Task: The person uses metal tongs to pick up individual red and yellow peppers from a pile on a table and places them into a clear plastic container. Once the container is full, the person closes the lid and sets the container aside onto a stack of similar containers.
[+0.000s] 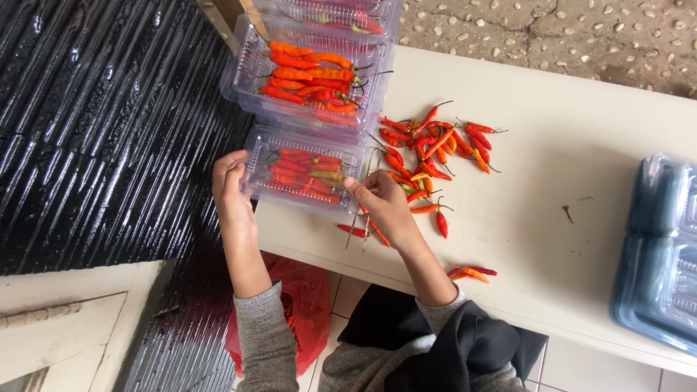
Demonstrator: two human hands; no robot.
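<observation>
Far left: black corrugated sheet [94,131], pale ledge below it. Red plastic bag [308,308] under the bench edge, between the grey sleeves.

Left hand [231,185] clamped on the left end of a clear clamshell box [305,173], fingers curled over the rim, thumb side toward the camera. Box closed or nearly closed, can't tell which; packed with red and orange chillies lying lengthwise. Sits at the near-left corner of the white bench [581,145], left end overhanging the edge slightly.

Right hand [381,203] at the box's right end, fingertips pressed together against the rim near the corner; can't tell if pinching lid or a stem. So box spans between both hands, one at each short end.

Behind it, farther from the person: second clamshell box [308,80], bigger, also full of chillies, touching the held one. Third box [327,14] beyond that, cut by the top frame edge.

Right of the right hand: loose chilli pile [435,149] on the bench, red-orange with a few yellowish, stems on. Few strays just beside the wrist [363,232], one lone red one [441,221] near the pile's lower edge, small cluster [472,273] near the forearm.

Far right: stack of empty clear trays [661,254], well apart from both hands. Pebbled ground [552,29] past the bench top edge.
</observation>
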